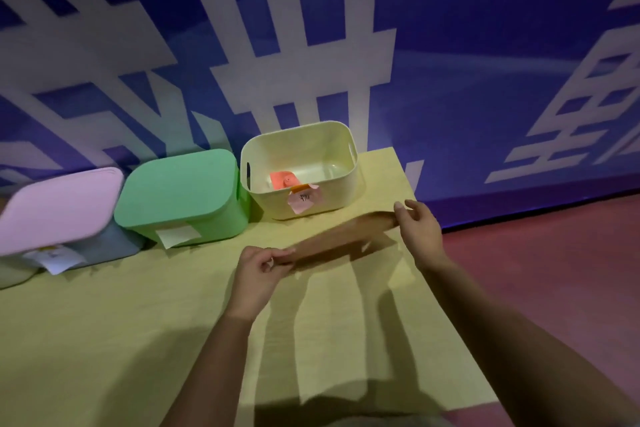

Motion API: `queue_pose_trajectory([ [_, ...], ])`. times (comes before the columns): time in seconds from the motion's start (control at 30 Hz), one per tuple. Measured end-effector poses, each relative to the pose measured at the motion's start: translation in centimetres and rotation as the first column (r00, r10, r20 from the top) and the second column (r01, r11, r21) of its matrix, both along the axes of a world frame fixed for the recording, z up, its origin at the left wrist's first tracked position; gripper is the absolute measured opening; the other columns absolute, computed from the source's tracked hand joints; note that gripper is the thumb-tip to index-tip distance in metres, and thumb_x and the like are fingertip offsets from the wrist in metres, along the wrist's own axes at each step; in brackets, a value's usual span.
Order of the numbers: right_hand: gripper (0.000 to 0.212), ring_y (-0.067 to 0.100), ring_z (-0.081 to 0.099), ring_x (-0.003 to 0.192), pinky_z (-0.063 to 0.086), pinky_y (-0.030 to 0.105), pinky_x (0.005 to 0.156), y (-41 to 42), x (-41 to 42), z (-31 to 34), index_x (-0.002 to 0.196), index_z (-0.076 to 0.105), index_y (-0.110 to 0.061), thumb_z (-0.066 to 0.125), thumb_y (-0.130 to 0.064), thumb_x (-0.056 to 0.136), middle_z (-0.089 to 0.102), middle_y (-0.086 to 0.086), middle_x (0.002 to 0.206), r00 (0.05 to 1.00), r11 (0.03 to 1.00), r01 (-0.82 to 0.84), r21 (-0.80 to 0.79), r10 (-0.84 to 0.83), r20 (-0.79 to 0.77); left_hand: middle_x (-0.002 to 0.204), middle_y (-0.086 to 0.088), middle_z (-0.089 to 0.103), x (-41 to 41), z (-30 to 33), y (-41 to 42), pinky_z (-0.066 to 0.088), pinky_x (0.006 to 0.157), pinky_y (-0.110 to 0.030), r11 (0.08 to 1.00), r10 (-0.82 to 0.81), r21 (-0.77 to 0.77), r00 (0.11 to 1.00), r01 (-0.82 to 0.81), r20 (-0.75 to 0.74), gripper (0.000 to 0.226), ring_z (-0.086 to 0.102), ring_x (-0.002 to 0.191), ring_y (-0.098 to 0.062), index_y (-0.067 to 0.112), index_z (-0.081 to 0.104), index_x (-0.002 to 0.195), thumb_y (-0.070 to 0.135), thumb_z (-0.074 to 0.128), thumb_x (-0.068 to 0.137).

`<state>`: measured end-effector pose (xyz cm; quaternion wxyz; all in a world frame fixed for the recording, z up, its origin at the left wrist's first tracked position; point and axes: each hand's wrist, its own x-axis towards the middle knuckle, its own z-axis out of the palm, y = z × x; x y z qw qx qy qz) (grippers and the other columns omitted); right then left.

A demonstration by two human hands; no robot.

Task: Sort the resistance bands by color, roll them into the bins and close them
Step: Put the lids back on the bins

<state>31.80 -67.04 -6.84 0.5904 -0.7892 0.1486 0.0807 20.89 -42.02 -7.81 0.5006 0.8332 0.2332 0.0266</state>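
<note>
An orange-brown resistance band (341, 236) is stretched flat between my hands above the yellow mat (121, 322). My left hand (259, 274) pinches its near left end. My right hand (420, 229) pinches its far right end. Behind the band stands an open cream bin (346, 184) with a pink note on its front and a rolled orange band (284, 179) inside. To its left are a green bin (180, 194) with its lid on and a blue-grey bin (114, 246) under a pink lid (59, 208).
White paper labels hang on the fronts of the green and blue-grey bins. Another pale bin's edge (14, 276) shows at the far left. Red floor (554, 270) lies right of the mat; a blue-and-white wall (450, 62) rises behind the bins.
</note>
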Motion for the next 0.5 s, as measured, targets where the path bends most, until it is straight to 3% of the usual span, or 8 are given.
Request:
queue_pose_trajectory([
  [0.07,0.045,0.017,0.054,0.108,0.036,0.027,0.085,0.6,0.7,1.9,0.125,0.056,-0.012,0.048,-0.044,0.095,0.06,0.004,0.12,0.999,0.998,0.008,0.069,-0.011,0.053,0.104,-0.004,0.052,0.7,1.8,0.6,0.042,0.081,-0.017,0.998,0.061,-0.02,0.995,-0.06,0.077,0.015,0.054,0.095,-0.016,0.023,0.066,0.084,0.01,0.074,0.08],
  [0.13,0.045,0.014,0.056,0.106,0.039,0.025,0.081,1.1,1.4,3.5,0.118,0.061,-0.015,0.046,-0.049,0.094,0.062,-0.001,0.115,0.994,0.993,-0.011,0.114,-0.002,0.11,0.108,-0.002,0.064,1.6,3.8,1.3,0.044,0.084,-0.022,0.947,0.13,-0.309,0.986,-0.091,0.107,0.01,0.06,0.097,-0.013,0.019,0.066,0.094,0.012,0.065,0.087],
  [0.17,0.043,0.012,0.056,0.105,0.041,0.022,0.079,1.3,1.6,4.2,0.117,0.062,-0.016,0.047,-0.049,0.093,0.063,-0.003,0.113,0.991,0.99,-0.034,0.134,0.016,0.134,0.107,-0.003,0.068,2.1,4.7,1.4,0.046,0.084,-0.024,0.875,0.154,-0.476,0.983,-0.087,0.102,0.012,0.063,0.096,-0.012,0.018,0.065,0.099,0.011,0.06,0.091],
  [0.23,0.037,0.01,0.058,0.104,0.043,0.016,0.074,1.7,2.0,5.0,0.118,0.062,-0.019,0.055,-0.043,0.092,0.063,-0.004,0.112,0.983,0.979,-0.098,0.179,0.067,0.169,0.105,-0.002,0.07,3.1,6.1,2.2,0.048,0.085,-0.026,0.769,0.184,-0.635,0.977,-0.073,0.11,0.015,0.065,0.097,-0.012,0.014,0.062,0.105,0.01,0.052,0.095],
  [0.37,0.024,0.016,0.059,0.102,0.048,0.028,0.08,3.2,3.6,5.5,0.112,0.06,-0.027,0.06,-0.036,0.09,0.064,-0.004,0.109,0.973,0.964,-0.187,0.191,0.155,0.171,0.112,-0.009,0.067,5.7,8.5,4.2,0.049,0.093,-0.039,0.809,0.153,-0.583,0.984,-0.072,0.09,0.019,0.063,0.105,-0.023,0.011,0.058,0.112,0.018,0.054,0.095],
  [0.43,0.022,0.018,0.06,0.102,0.048,0.032,0.081,4.5,4.7,5.7,0.113,0.06,-0.023,0.059,-0.03,0.092,0.064,-0.001,0.112,0.974,0.954,-0.186,0.237,0.147,0.17,0.111,-0.008,0.066,7.3,9.2,5.4,0.05,0.087,-0.036,0.837,0.196,-0.535,0.976,-0.115,0.098,0.023,0.063,0.103,-0.021,0.012,0.055,0.116,0.021,0.056,0.095],
  [0.5,0.026,0.021,0.06,0.1,0.049,0.036,0.084,5.6,6.4,6.4,0.117,0.059,-0.016,0.059,-0.026,0.092,0.064,0.003,0.112,0.981,0.951,-0.138,0.278,0.093,0.167,0.117,-0.006,0.063,8.8,9.8,6.5,0.048,0.092,-0.035,0.875,0.245,-0.461,0.958,-0.15,0.153,0.031,0.06,0.107,-0.019,0.017,0.05,0.125,0.025,0.055,0.096],
])
